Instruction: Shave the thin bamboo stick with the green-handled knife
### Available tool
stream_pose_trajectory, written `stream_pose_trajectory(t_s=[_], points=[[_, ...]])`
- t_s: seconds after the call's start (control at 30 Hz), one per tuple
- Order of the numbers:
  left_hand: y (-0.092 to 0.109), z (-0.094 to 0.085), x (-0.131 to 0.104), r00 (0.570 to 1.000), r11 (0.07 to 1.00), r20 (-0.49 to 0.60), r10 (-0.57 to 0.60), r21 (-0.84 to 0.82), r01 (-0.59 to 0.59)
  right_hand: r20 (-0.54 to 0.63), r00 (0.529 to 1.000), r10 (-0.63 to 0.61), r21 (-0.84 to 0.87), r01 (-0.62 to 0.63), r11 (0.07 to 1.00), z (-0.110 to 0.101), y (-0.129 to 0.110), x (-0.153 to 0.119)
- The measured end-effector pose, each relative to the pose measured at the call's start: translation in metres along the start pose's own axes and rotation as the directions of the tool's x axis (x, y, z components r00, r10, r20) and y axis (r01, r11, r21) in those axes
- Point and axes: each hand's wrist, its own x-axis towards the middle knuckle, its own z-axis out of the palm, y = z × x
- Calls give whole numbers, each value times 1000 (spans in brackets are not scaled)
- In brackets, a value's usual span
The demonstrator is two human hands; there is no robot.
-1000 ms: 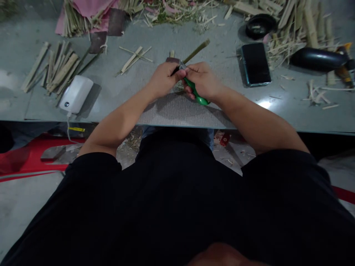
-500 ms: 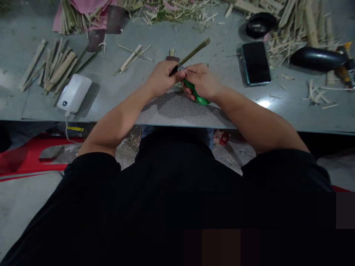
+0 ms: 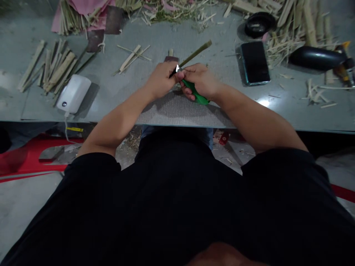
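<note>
Green handle (image 3: pixel 200 97) clamped in right hand (image 3: pixel 204 80), near the front edge of the bench (image 3: pixel 111 88); left hand (image 3: pixel 163 78), alongside, grips the strip (image 3: pixel 195 54); a slipping blade (image 3: pixel 177 68) could nick the left thumb (image 3: pixel 179 75).

Two bare hands (image 3: pixel 164 79) have their fingers (image 3: pixel 191 75) at one green handle (image 3: pixel 202 99) and one slim olive-brown strip (image 3: pixel 195 54). Left of the fingers: three crossed pale strips (image 3: pixel 129 58), one white boxy device (image 3: pixel 74 94). Right: one black rectangular phone (image 3: pixel 255 62), one round black dish (image 3: pixel 259 25), one long rounded black object (image 3: pixel 316 58).
</note>
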Motion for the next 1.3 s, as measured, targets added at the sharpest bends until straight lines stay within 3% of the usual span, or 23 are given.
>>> stream_pose_trajectory(t_s=[0.1,0.2,0.33,0.53,0.67,0.9,1.03,1.17,1.3], points=[[-3,2,1,996,984,-82,-24,173,38,-42,999,-17,-14,17,1000,2,2,1],[-3,3,2,994,977,-103,-19,212,41,-89,995,-42,-21,41,999,4,3,1],[-9,2,5,996,984,-92,-16,174,32,-117,988,-104,-26,102,994,5,4,1],[-5,3,4,1000,999,-6,26,43,-26,12,1000,-28,-60,28,998,4,-1,-2],[4,1,2,997,996,-27,71,54,-69,-29,999,-34,-61,32,998,8,-5,-4],[-19,4,7,995,997,-83,58,55,-53,-132,985,-116,-83,105,991,13,1,-1],[-13,3,5,998,999,-67,19,31,-17,-174,975,-138,-92,123,988,14,-1,-1],[5,2,2,1000,999,-4,-6,-33,6,-77,994,-78,-101,70,992,10,-9,-6],[6,2,1,1000,998,31,-3,-56,5,24,999,-25,-96,27,995,5,-10,-8]])
